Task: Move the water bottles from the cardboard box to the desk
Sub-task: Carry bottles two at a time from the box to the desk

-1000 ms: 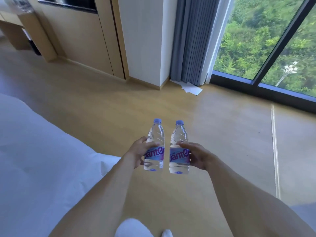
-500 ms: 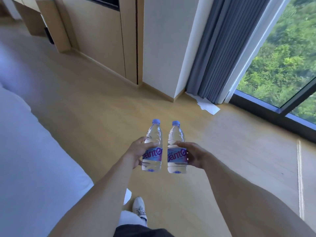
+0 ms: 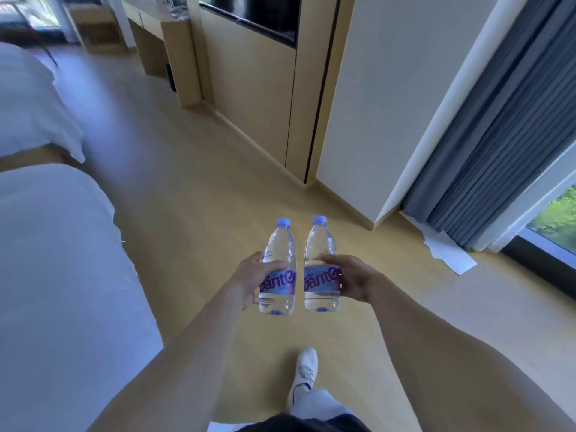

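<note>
Head view: the left hand (image 3: pixel 249 283) grips the left water bottle (image 3: pixel 278 269) around its label; the right hand (image 3: pixel 353 277) grips the right water bottle (image 3: pixel 321 268) likewise. Both bottles are upright, just beside each other, held above the wooden floor (image 3: pixel 193 198). A white bed (image 3: pixel 56 275) lies at left; the wooden surface (image 3: pixel 156 20) stands far ahead.

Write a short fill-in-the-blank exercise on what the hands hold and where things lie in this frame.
1. Each hand grips one ____.
2. The left bottle and right bottle both have ____ caps.
3. The beds lie on the person's ____ side.
4. One foot wears a ____ shoe.

Missing words: bottle; blue; left; white
</note>
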`<state>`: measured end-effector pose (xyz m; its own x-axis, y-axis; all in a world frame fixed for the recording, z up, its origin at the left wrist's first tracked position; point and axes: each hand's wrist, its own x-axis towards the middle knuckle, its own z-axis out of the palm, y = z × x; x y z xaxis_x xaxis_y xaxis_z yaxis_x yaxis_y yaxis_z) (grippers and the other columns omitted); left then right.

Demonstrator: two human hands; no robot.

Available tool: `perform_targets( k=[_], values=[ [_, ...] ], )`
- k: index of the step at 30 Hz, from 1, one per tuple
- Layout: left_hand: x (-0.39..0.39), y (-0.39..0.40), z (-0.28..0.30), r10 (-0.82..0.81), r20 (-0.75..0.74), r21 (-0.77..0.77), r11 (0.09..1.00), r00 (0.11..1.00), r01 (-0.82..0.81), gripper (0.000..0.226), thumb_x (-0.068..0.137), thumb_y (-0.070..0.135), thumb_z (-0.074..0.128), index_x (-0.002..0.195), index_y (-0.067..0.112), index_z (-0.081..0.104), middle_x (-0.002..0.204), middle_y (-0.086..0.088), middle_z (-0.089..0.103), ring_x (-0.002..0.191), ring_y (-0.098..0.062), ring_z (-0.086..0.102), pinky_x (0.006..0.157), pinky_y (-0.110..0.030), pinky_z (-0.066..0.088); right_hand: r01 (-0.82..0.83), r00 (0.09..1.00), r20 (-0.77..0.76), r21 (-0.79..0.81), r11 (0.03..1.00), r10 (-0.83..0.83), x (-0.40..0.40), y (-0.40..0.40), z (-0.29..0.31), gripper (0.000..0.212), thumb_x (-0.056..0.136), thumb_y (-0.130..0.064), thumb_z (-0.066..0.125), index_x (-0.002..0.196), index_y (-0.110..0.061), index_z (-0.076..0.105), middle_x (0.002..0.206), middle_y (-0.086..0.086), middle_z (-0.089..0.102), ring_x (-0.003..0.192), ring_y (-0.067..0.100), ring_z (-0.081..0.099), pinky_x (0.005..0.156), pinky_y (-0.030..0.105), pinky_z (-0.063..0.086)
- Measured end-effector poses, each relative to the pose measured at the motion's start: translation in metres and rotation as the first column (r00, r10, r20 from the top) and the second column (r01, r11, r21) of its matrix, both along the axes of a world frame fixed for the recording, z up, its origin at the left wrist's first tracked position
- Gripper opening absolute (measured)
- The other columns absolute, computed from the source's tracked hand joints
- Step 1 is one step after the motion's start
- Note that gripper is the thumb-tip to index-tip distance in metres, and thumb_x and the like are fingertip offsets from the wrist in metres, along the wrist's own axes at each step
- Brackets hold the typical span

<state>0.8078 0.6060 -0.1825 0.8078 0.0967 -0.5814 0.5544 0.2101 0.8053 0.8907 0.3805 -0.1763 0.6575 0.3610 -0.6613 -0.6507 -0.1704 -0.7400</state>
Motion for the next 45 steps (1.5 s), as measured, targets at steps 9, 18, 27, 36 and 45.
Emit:
perform_targets(
  k=[9,18,27,36,45],
  values=[
    [0.143,0.087,-0.009,0.221,-0.067,0.061,0.974,0.973,-0.217,0.054,0.048,0.039,0.092,0.098,0.032,0.073,0.095,-0.009,0.078,0.081,-0.027,0.076,0.079,-0.063,0.057,-0.211,0.973,-0.079,0.069,0.975,0.216,0.183,0.105,-0.037,0.051,0.084,-0.029,0.074,0.129,-0.008,0.062,0.132,0.022,0.061,0.113,0.034,0.065,0.08,0.043,0.059],
    [0.289,0.162,0.015,0.399,-0.06,0.057,0.917,0.915,-0.396,0.047,0.07,0.028,0.085,0.113,0.021,0.069,0.099,-0.013,0.074,0.084,-0.03,0.07,0.087,-0.066,0.053,-0.32,0.937,-0.118,0.083,0.944,0.328,0.35,0.198,-0.023,0.044,0.085,-0.028,0.073,0.123,-0.008,0.063,0.108,0.013,0.073,0.097,0.029,0.071,0.078,0.04,0.059],
    [0.389,0.266,0.004,0.442,-0.054,0.01,0.897,0.895,-0.442,0.064,0.049,0.035,0.084,0.11,0.023,0.069,0.1,-0.013,0.076,0.084,-0.031,0.072,0.092,-0.064,0.051,-0.366,0.916,-0.132,0.116,0.923,0.38,0.464,0.318,-0.022,0.04,0.092,-0.025,0.059,0.128,-0.008,0.06,0.117,0.019,0.067,0.105,0.036,0.065,0.1,0.049,0.05],
    [0.523,0.442,-0.003,0.439,-0.051,-0.03,0.897,0.897,-0.441,0.054,0.054,0.035,0.086,0.106,0.027,0.071,0.091,-0.005,0.077,0.075,-0.024,0.073,0.086,-0.056,0.057,-0.366,0.919,-0.124,0.082,0.927,0.374,0.585,0.488,-0.018,0.044,0.093,-0.027,0.058,0.131,-0.004,0.059,0.116,0.021,0.07,0.1,0.035,0.069,0.088,0.045,0.056],
    [0.623,0.583,0.001,0.407,-0.043,-0.02,0.913,0.912,-0.408,0.055,0.058,0.032,0.086,0.109,0.025,0.069,0.105,-0.014,0.076,0.093,-0.033,0.074,0.09,-0.064,0.053,-0.348,0.934,-0.063,0.061,0.936,0.351,0.682,0.628,-0.005,0.046,0.095,-0.026,0.057,0.136,-0.005,0.056,0.131,0.023,0.062,0.115,0.037,0.062,0.102,0.047,0.049]
  ],
)
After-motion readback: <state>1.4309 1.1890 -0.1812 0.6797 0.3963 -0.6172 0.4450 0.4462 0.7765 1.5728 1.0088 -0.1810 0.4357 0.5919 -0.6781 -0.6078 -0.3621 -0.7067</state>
